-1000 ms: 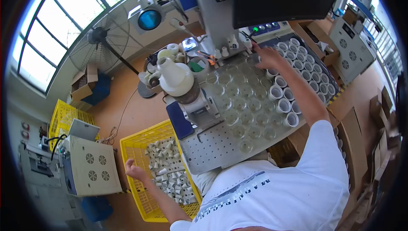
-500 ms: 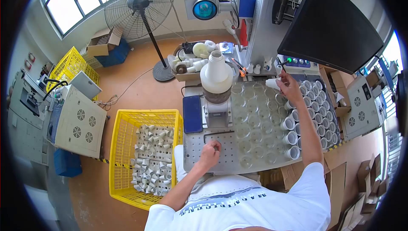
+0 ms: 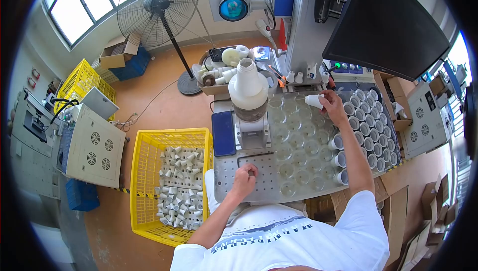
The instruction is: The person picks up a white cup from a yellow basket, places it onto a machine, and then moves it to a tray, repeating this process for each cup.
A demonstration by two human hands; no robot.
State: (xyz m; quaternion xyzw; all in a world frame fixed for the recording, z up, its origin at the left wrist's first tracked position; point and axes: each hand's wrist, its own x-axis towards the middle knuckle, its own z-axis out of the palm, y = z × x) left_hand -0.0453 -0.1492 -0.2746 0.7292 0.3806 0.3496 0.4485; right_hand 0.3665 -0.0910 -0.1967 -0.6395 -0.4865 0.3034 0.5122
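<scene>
White cup [image 3: 313,101] in right hand [image 3: 332,107] | left hand [image 3: 244,179] fisted on perforated plate [image 3: 226,181]

The plate [image 3: 259,184] is bare metal, perforated, dull grey. On it the tray [image 3: 298,144] looks like clear plastic, its wells glossy. The cup [image 3: 313,100] is white plastic, smooth and matt — so are the cups [image 3: 366,126] in rows and the pieces [image 3: 179,191] in the crate [image 3: 144,144], itself a yellow plastic lattice. The boxes [image 3: 117,58] are brown cardboard. The shirt [image 3: 308,241] is white cloth — printed. The floor [image 3: 159,109] is smooth, faintly shiny.
</scene>
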